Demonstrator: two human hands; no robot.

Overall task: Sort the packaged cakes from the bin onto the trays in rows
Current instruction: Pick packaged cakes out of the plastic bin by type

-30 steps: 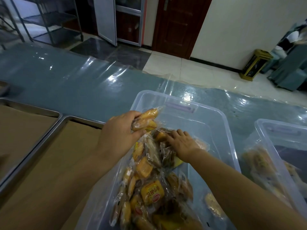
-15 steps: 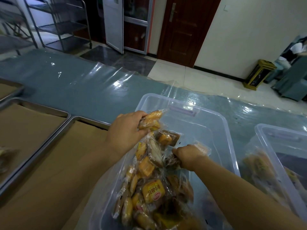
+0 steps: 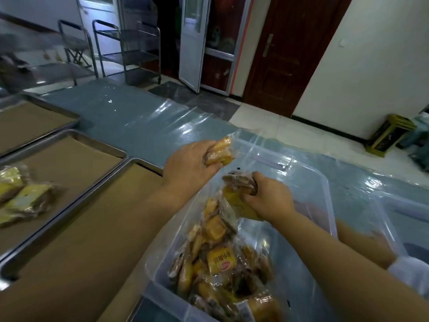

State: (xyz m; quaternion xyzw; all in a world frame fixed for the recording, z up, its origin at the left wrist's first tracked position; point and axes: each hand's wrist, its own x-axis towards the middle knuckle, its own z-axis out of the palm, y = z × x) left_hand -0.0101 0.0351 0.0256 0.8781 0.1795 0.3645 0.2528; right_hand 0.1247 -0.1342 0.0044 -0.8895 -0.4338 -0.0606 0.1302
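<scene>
A clear plastic bin (image 3: 325,182) in front of me holds several packaged cakes (image 3: 220,261) in yellow and brown wrappers. My left hand (image 3: 188,168) is above the bin's left rim, shut on a couple of yellow packaged cakes (image 3: 219,152). My right hand (image 3: 269,196) hovers over the bin, gripping a brown-wrapped cake (image 3: 241,181) with yellow packets beneath it. Metal trays lined with brown paper lie to the left: the nearest tray (image 3: 130,162) is bare, the middle tray (image 3: 69,133) carries a few yellow packaged cakes (image 3: 25,196).
A third tray (image 3: 46,108) lies further left. A second clear bin (image 3: 394,219) stands at the right. The table is covered in shiny blue plastic sheet (image 3: 139,117). Metal rack trolleys (image 3: 130,49), a door and a yellow floor bin (image 3: 387,135) are beyond.
My right hand has closed on cakes and lifted them out of the pile. My left hand, still holding its cakes, has risen slightly. The view has swung left, showing the trays.
</scene>
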